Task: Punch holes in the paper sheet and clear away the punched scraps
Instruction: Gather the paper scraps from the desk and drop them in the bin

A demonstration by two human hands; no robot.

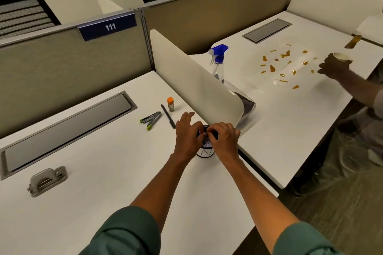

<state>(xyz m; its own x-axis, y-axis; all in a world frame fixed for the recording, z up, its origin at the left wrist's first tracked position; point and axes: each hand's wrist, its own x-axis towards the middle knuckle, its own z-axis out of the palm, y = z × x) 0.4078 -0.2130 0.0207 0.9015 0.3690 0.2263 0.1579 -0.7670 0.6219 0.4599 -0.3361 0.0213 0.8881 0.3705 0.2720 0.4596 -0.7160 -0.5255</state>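
A small round container (205, 151) with a black rim and a white label stands near the right edge of the white desk (107, 203). Pale bits lie inside it. My left hand (187, 136) curls around its left side, with the outer fingers spread. My right hand (224, 141) wraps around the right side, fingertips pinched together over the opening. I cannot make out whether anything is between the fingertips. A grey metal hole punch (47, 180) sits far left on the desk. No paper sheet is in view.
A stapler (151, 120), a black pen (167, 116) and an orange-capped glue stick (170, 104) lie behind my hands. A white divider (196, 85) separates the neighbouring desk, where a spray bottle (218, 58) stands and a person's hand (333, 66) holds a cup near scattered brown bits (286, 62).
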